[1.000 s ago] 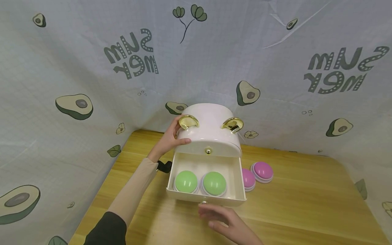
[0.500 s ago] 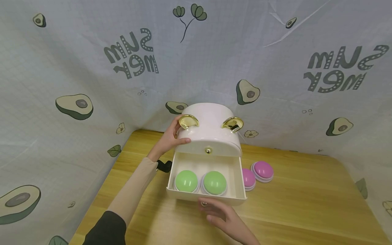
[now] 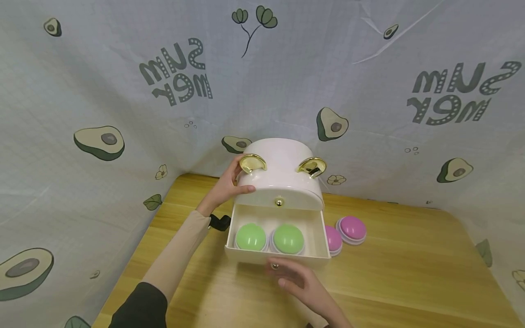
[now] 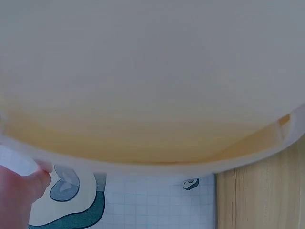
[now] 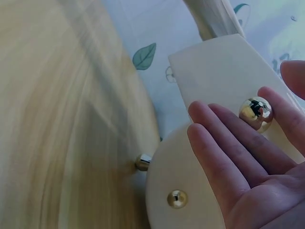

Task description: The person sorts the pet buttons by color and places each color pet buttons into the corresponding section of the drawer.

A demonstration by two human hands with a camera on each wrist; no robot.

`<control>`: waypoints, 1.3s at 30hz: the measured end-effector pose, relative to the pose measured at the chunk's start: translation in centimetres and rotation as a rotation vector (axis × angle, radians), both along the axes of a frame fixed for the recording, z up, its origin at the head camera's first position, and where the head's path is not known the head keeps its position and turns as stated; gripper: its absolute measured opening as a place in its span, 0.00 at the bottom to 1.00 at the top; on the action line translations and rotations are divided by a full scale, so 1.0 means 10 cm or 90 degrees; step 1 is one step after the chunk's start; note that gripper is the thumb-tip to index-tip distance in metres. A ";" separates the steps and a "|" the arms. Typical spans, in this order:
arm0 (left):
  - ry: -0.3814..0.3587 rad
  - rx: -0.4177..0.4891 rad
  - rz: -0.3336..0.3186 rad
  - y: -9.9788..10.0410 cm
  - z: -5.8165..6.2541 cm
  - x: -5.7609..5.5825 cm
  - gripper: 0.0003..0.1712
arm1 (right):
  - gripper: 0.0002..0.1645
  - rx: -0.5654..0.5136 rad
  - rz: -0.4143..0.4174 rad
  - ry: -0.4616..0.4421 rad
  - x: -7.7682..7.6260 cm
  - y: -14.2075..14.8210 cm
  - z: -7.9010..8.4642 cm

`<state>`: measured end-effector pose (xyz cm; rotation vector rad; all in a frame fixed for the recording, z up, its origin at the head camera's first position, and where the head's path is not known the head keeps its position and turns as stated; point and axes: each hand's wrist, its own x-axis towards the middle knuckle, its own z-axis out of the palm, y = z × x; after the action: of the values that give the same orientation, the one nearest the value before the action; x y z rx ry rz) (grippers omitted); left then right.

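A white drawer box with gold ear-shaped trims stands on the table, its upper drawer pulled out. Two green-domed pieces with white bases sit side by side near the drawer's front. My left hand grips the box's left side, thumb on the front edge and fingers partly hidden behind the ear. At the drawer front, my right hand has its fingers stretched out around the gold knob. The right wrist view shows the fingers straight, with the knob between them.
Two pink-domed pieces lie on the wooden table right of the drawer, one partly hidden by it. A black object shows at the drawer's left. Behind stands an avocado-print sheet. More gold knobs sit lower on the box.
My right hand has moved forward, and the drawer has slid a little way in with both green-domed pieces. The left hand stays in place on the box.
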<state>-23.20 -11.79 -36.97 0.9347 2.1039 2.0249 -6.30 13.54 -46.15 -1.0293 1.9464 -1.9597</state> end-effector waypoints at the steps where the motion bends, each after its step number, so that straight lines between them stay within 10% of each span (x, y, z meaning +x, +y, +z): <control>1: 0.001 0.002 -0.002 0.00 0.00 0.00 0.54 | 0.27 -0.002 0.000 0.005 -0.02 0.00 0.01; 23: 0.004 -0.028 0.010 -0.03 -0.25 -0.19 0.63 | 0.23 -0.018 -0.027 -0.025 -0.38 0.01 0.07; 39: -0.006 -0.063 0.002 0.00 -0.09 -0.04 0.60 | 0.23 -0.009 -0.057 -0.055 -0.64 -0.02 0.04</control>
<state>-23.59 -11.80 -37.82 0.9066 2.1789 1.9033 -12.66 13.32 -45.77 -0.8597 1.9666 -2.0321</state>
